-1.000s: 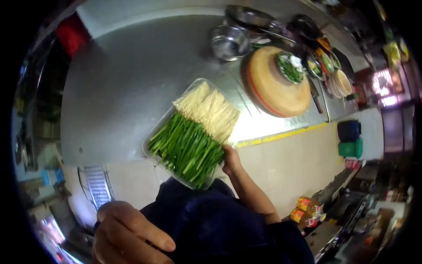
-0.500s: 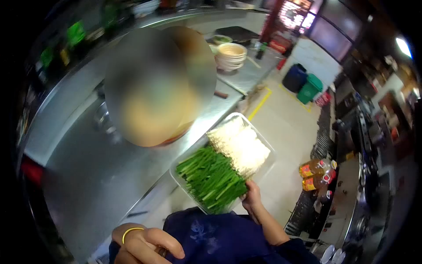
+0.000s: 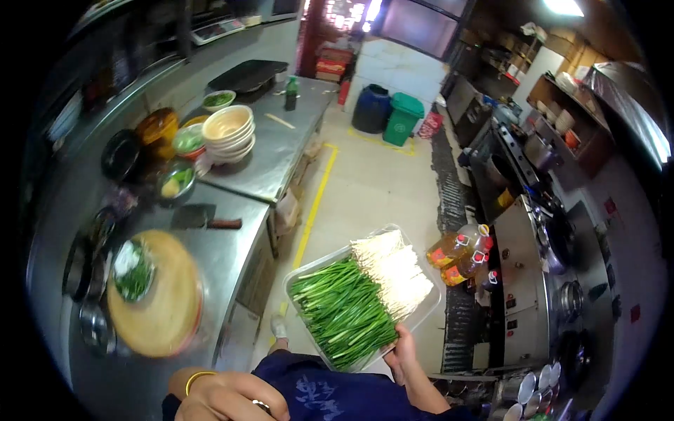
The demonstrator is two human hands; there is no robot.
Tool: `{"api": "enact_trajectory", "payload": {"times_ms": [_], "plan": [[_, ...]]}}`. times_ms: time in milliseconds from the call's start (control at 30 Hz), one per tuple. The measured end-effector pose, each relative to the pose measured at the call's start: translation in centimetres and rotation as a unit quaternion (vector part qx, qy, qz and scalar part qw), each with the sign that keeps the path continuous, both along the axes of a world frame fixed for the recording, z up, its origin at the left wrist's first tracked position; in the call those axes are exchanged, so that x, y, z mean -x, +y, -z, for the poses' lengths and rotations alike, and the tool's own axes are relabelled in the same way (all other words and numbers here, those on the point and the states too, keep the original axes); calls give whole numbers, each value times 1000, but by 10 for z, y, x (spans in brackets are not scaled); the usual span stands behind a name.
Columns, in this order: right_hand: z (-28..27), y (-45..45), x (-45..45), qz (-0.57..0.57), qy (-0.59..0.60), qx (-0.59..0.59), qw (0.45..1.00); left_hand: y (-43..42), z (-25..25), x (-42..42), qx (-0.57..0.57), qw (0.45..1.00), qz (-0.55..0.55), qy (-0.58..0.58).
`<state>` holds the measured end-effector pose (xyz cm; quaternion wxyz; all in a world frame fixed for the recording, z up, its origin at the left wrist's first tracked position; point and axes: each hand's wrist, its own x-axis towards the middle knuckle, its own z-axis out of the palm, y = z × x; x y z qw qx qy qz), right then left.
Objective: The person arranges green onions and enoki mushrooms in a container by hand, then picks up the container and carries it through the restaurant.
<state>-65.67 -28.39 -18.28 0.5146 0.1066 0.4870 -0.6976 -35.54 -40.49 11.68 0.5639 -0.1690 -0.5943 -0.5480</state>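
The right hand grips the tray of chives and enoki, now over floor rather than tabletop, apparently being carried; the left hand curls, contents unclear.

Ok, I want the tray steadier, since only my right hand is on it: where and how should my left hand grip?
Likely best at the left corner of the tray, from the outer left, thumb over the rim and palm beneath. The rim is uncovered there, with the green stalks just inside, and the right hand grips the lower right side.
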Motion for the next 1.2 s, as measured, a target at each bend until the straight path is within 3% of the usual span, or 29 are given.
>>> {"api": "enact_trajectory", "payload": {"times_ms": [33,67,167,200,233,267,300,400,500,633,733,767,867,967,1200], "plan": [[-2,-21,1,10,-6,-5,1000,-30,10,7,8,1000,8,13],[-25,-7,23,16,-24,-2,1000,-17,-13,40,24,1000,14,13],[8,-42,50,86,-35,-14,996,-125,-19,68,126,981,149,19],[-26,-65,42,112,-34,-24,993,-158,-18,75,155,972,175,5],[-3,-56,61,47,-35,18,998,-190,-17,86,191,963,191,-7],[-12,-76,62,111,-15,-34,993,-213,-18,107,199,962,182,39],[-30,-93,56,149,13,-39,988,-236,-19,129,206,960,171,85],[-28,-111,75,219,17,-16,975,-267,-6,182,76,981,103,143],[-45,-133,111,298,33,-79,951,-321,-4,232,92,975,152,131],[-26,-170,193,307,45,-53,949,-393,6,296,141,967,177,117],[-14,-234,269,299,115,-70,945,-432,6,353,138,977,128,104],[-49,-270,281,305,135,-61,941,-444,7,378,134,978,106,117],[-16,-333,373,261,109,-105,953,-488,4,438,112,986,61,103],[-13,-424,451,197,92,-17,976,-536,5,477,90,993,14,73],[-14,-653,573,56,40,12,998,-668,19,532,96,985,-126,61]]}}
